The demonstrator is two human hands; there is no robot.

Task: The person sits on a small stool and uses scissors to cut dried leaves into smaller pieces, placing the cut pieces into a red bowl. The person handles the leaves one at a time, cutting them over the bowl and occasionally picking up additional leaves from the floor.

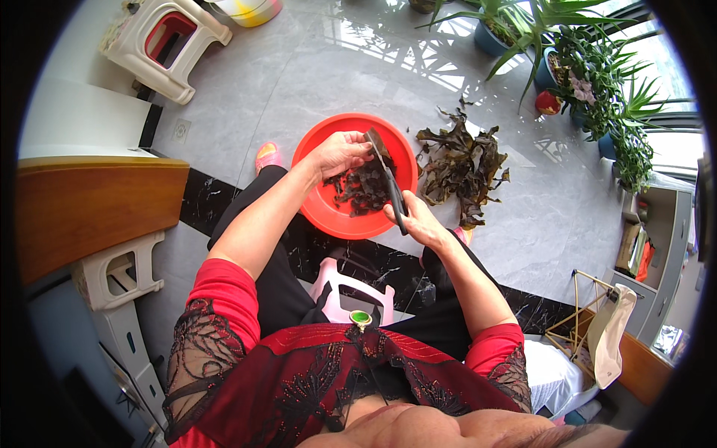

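Over a red plastic basin (pixel 318 215) on the floor, my left hand (pixel 343 155) pinches a dark piece of dried seaweed (pixel 374 137). Black-handled scissors (pixel 396 193) are gripped in my right hand (pixel 417 217), their blades pointing away from me and lying along the held piece. Whether the blades are closed is hard to tell. Small dark cut pieces (pixel 358 193) lie in the basin below. To the right of the basin, a heap of brown, curled seaweed (pixel 464 162) rests directly on the tiles.
Potted plants (pixel 594 89) line the window side at right. A white plastic stool (pixel 168 47) stands at upper left, near a bucket (pixel 246 10). Between my legs is a pink stool (pixel 358 291). At lower right stands a folding chair (pixel 594 330); a wooden panel (pixel 101 213) is at left.
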